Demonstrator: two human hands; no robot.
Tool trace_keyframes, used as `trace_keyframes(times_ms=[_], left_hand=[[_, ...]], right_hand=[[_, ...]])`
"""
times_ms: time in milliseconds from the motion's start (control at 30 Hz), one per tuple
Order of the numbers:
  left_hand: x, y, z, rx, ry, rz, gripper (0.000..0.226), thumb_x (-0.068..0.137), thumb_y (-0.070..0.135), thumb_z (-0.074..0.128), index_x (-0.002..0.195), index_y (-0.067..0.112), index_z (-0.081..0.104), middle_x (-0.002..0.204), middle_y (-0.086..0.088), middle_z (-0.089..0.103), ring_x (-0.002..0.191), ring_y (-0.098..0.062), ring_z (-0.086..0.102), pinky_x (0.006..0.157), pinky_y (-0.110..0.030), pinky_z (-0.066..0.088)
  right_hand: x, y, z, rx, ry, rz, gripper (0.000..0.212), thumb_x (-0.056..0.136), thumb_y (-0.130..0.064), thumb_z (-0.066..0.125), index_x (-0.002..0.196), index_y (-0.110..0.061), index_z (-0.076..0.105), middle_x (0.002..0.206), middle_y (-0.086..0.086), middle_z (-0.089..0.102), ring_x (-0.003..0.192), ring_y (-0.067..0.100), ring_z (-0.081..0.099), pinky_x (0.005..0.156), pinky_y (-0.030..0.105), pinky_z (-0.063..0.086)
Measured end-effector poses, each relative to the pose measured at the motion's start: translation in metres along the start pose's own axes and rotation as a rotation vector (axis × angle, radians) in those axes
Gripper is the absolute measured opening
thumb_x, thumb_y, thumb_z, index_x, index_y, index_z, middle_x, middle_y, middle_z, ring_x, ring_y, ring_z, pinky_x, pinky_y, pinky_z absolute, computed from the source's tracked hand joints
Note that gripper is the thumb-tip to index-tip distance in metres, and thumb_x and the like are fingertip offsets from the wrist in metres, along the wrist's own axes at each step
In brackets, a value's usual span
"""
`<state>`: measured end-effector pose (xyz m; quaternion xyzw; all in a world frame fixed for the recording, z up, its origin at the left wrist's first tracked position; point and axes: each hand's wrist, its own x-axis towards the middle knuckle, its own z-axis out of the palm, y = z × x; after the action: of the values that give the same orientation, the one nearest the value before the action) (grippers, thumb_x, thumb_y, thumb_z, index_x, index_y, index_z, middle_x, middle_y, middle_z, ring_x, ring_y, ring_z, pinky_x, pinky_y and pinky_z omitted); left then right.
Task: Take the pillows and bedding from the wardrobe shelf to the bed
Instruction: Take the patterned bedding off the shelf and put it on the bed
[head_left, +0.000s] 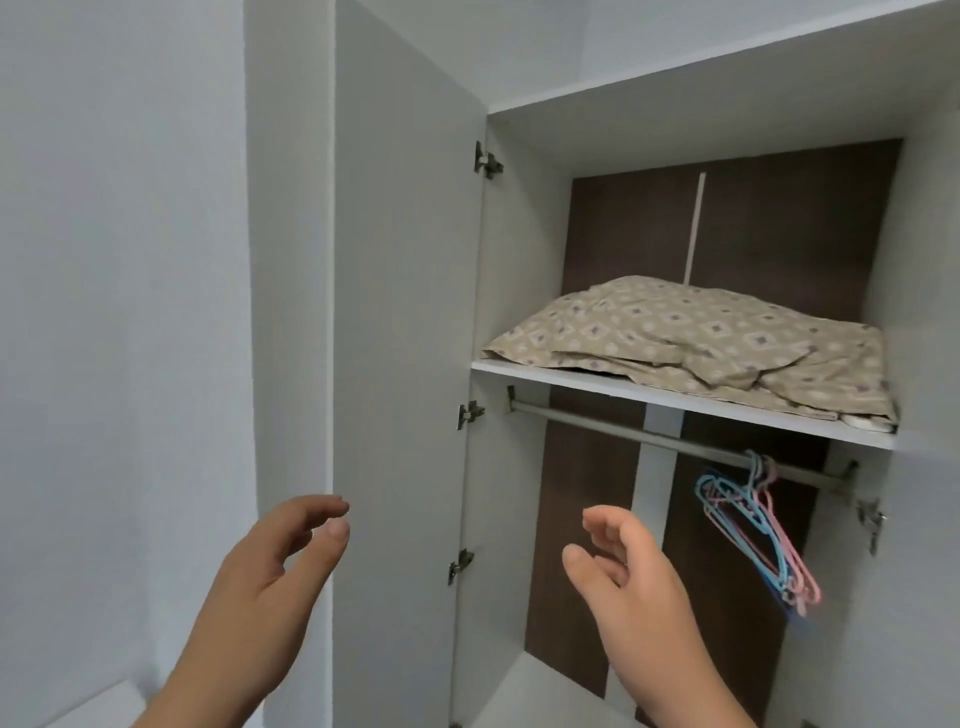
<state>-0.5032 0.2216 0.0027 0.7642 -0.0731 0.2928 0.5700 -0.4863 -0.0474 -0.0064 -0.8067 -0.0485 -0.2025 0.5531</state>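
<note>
Bedding (691, 343) lies in a rumpled heap on the wardrobe shelf (571, 382), a patterned beige cover spread from the shelf's left end to its right, with one corner drooping over the front edge at the right. I cannot tell how many pillows sit under that cover. Below the shelf a rail (649, 439) carries a bunch of hangers (753, 525), well clear of the bedding. The door (405, 364) stands open to the left of the shelf.

Both hands are raised below the shelf and hold nothing. My left hand (270, 561) is loosely spread, its fingertips just beside the door's edge; whether they touch it I cannot tell. My right hand (623, 571) is open too, fingers curled slightly, in front of the space under the shelf.

I judge this the opening step: reaching, with nothing taken yet. Next I would lift both hands to shelf height, slide them under the heap from either side and draw it forward together, so loose folds do not snag or spill.
</note>
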Motion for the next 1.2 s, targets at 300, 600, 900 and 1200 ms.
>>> trace_keyframes(times_ms=[300,600,900,1200], left_hand=[[0.085,-0.043,0.043,-0.121,-0.263,0.009,0.019,0.08,0.051,0.056,0.096,0.045,0.065,0.113,0.018,0.064,0.114,-0.009,0.054,0.089,-0.031,0.039],[0.134,-0.039,0.124,-0.196,-0.435,0.118,0.016,0.084,0.05,0.055,0.094,0.041,0.062,0.108,0.016,0.064,0.109,-0.008,0.057,0.093,-0.035,0.043],[0.188,-0.027,0.241,-0.128,-0.516,0.258,0.024,0.088,0.043,0.053,0.109,0.034,0.059,0.112,0.017,0.06,0.111,-0.006,0.053,0.083,-0.022,0.037],[0.252,0.008,0.339,-0.101,-0.416,0.33,0.032,0.089,0.045,0.053,0.119,0.035,0.056,0.123,0.012,0.055,0.109,-0.007,0.05,0.084,-0.029,0.037]], right_hand=[[0.018,-0.007,0.01,-0.169,0.255,0.14,0.033,0.089,-0.032,0.063,0.116,-0.041,0.046,0.127,-0.017,0.049,0.118,0.006,0.047,0.1,0.029,0.042],[0.033,0.01,-0.015,-0.224,0.494,0.2,0.029,0.088,-0.025,0.067,0.112,-0.035,0.054,0.125,-0.01,0.055,0.116,0.008,0.052,0.096,0.028,0.044],[0.102,0.054,-0.071,-0.207,0.629,0.15,0.027,0.09,-0.027,0.064,0.111,-0.038,0.052,0.116,-0.02,0.057,0.107,0.001,0.055,0.079,0.017,0.042],[0.217,0.064,-0.141,-0.17,0.764,0.045,0.039,0.087,-0.04,0.063,0.123,-0.036,0.049,0.123,-0.016,0.052,0.117,0.007,0.05,0.095,0.03,0.042]])
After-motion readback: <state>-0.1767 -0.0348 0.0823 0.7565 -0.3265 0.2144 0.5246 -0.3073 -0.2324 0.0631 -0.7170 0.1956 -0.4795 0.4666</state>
